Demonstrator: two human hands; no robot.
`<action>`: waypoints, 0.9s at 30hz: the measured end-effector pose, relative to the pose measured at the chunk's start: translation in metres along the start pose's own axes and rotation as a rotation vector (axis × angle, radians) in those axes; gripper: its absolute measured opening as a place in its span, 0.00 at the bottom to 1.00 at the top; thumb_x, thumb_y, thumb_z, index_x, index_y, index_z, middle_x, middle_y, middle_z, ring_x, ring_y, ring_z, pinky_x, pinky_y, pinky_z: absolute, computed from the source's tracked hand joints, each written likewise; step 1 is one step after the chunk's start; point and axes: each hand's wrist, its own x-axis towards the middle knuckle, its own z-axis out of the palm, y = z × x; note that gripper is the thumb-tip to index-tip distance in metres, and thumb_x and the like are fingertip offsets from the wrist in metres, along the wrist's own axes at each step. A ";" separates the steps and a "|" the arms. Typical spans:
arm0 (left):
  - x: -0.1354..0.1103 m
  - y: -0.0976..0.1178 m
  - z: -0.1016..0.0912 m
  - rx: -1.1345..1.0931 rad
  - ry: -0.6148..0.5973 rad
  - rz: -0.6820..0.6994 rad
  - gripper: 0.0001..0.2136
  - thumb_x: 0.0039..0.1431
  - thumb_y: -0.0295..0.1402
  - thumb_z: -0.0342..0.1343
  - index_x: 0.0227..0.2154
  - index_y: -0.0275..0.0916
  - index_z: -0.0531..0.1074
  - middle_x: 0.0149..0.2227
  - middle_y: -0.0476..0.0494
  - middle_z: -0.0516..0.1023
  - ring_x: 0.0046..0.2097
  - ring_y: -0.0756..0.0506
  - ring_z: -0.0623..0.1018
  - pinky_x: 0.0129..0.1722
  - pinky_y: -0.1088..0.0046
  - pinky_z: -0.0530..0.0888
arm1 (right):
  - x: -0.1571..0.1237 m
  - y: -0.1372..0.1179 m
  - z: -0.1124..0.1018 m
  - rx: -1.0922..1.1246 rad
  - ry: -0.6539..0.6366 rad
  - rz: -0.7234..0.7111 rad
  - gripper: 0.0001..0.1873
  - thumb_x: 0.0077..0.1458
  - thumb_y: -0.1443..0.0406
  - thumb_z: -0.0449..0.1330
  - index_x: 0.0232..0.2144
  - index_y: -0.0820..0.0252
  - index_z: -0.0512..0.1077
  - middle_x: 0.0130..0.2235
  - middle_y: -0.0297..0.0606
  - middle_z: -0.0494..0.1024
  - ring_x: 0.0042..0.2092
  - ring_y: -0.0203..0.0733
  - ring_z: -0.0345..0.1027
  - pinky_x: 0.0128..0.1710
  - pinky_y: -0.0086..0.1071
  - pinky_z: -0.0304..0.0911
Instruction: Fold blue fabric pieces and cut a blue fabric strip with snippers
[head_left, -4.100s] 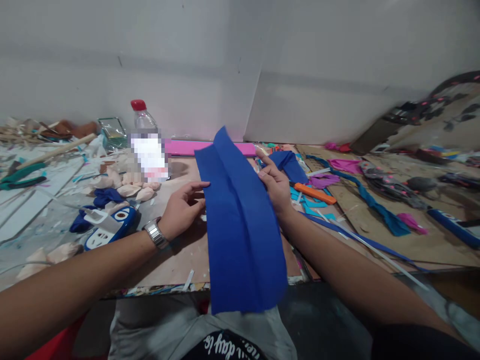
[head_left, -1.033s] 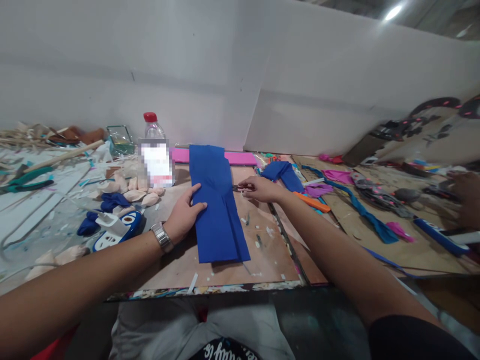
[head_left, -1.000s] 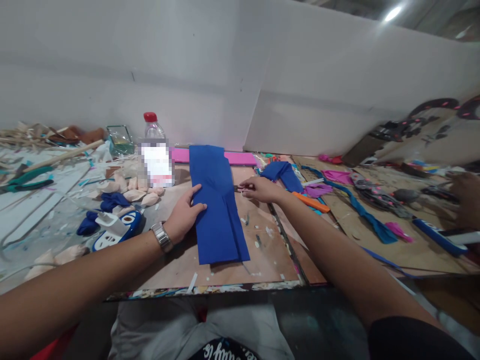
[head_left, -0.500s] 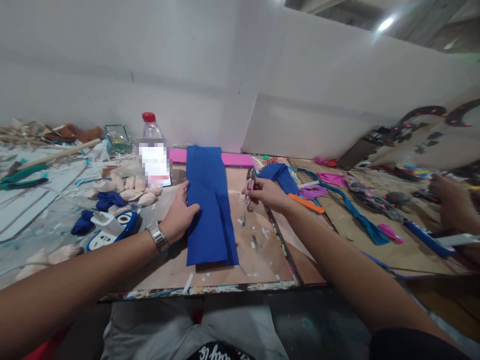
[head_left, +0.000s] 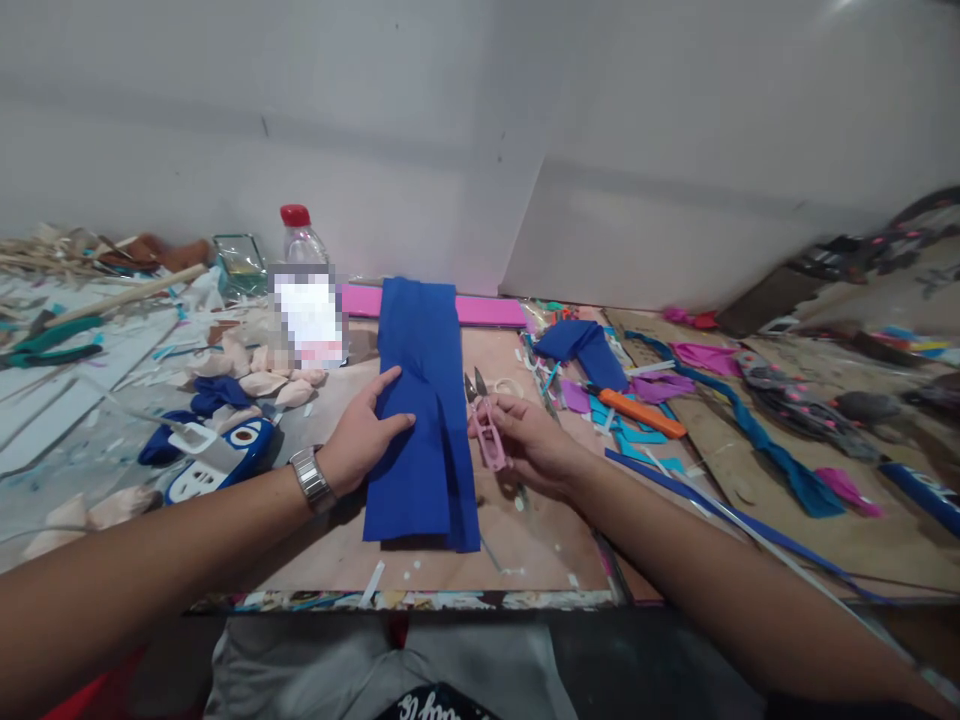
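Observation:
A long strip of blue fabric (head_left: 416, 440) stretches away from me, its layers slightly parted along the right side. My left hand (head_left: 367, 425), with a metal watch at the wrist, grips its left edge, thumb over the top; some fingers are out of sight. In my right hand (head_left: 532, 440) is a small pair of scissors with pink handles (head_left: 491, 435). Their blades point up and away, a little apart, just beside the fabric's right edge and not visibly cutting it.
Behind the fabric lies a pink strip (head_left: 491, 311). At left are a phone (head_left: 309, 320), a red-capped bottle (head_left: 300, 238), a blue-and-white glue gun (head_left: 221, 460) and green-handled pliers (head_left: 56, 340). An orange cutter (head_left: 641, 412), folded blue fabric (head_left: 581, 350) and scraps lie at right.
The scissors have turned so their blades point away from me, and my right hand has shifted lower in view. My left hand's index finger reaches further over the fabric. The view has swung slightly.

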 end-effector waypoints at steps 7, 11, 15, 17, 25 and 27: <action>-0.003 0.003 0.000 -0.006 0.007 -0.015 0.40 0.53 0.28 0.66 0.70 0.39 0.61 0.66 0.35 0.72 0.61 0.36 0.77 0.62 0.54 0.75 | 0.002 -0.010 -0.007 0.057 0.129 0.031 0.25 0.53 0.63 0.74 0.49 0.54 0.68 0.29 0.28 0.78 0.23 0.30 0.68 0.20 0.20 0.60; 0.002 0.001 -0.001 -0.049 0.065 0.049 0.33 0.56 0.31 0.65 0.66 0.36 0.66 0.64 0.34 0.74 0.61 0.37 0.78 0.64 0.53 0.73 | -0.003 -0.002 0.000 0.060 0.068 0.062 0.31 0.56 0.66 0.71 0.59 0.56 0.66 0.32 0.31 0.79 0.25 0.32 0.71 0.21 0.22 0.60; 0.003 0.001 -0.001 0.026 0.101 0.074 0.29 0.59 0.33 0.64 0.64 0.37 0.70 0.67 0.36 0.72 0.66 0.37 0.73 0.68 0.53 0.68 | -0.005 0.009 0.001 0.091 -0.019 0.119 0.16 0.56 0.64 0.69 0.45 0.64 0.72 0.32 0.33 0.76 0.28 0.35 0.74 0.24 0.26 0.62; 0.001 0.003 -0.001 0.052 0.103 0.094 0.31 0.59 0.33 0.64 0.65 0.38 0.68 0.69 0.37 0.69 0.68 0.37 0.70 0.70 0.55 0.65 | -0.006 0.010 0.000 0.141 -0.029 0.140 0.11 0.59 0.63 0.66 0.42 0.63 0.72 0.30 0.29 0.72 0.23 0.30 0.67 0.24 0.26 0.60; -0.004 0.006 0.000 0.054 0.022 0.109 0.39 0.53 0.31 0.67 0.69 0.40 0.63 0.71 0.38 0.65 0.70 0.35 0.67 0.70 0.57 0.66 | -0.009 0.000 0.000 0.162 0.019 0.085 0.21 0.61 0.51 0.67 0.46 0.59 0.71 0.26 0.20 0.63 0.17 0.24 0.36 0.16 0.22 0.45; -0.003 0.006 -0.001 0.021 0.062 0.125 0.36 0.55 0.33 0.67 0.67 0.39 0.66 0.70 0.37 0.67 0.69 0.35 0.69 0.69 0.56 0.67 | -0.011 0.001 0.001 0.140 0.001 0.100 0.19 0.60 0.53 0.69 0.44 0.59 0.71 0.25 0.19 0.61 0.17 0.23 0.36 0.15 0.20 0.46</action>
